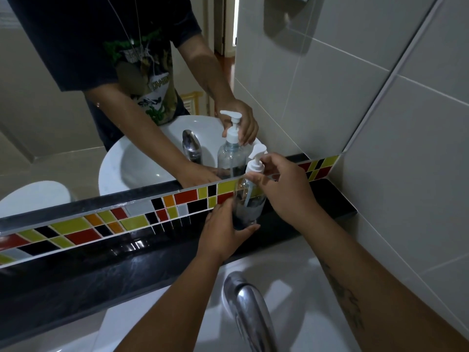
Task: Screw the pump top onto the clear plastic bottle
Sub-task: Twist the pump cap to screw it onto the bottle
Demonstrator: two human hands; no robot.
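A clear plastic bottle (247,208) stands upright on the black shelf (330,207) below the mirror. Its white pump top (256,161) sits on the bottle's neck, with the dip tube visible inside. My left hand (223,232) wraps the lower part of the bottle from the left. My right hand (286,189) pinches the collar of the pump top with thumb and fingers. The mirror (101,110) above repeats the bottle, the pump and both hands as a reflection.
A chrome tap (250,313) rises from the white basin (304,288) right under my arms. A band of coloured tiles (101,224) runs along the wall behind the shelf. White wall tiles (393,123) close the corner on the right.
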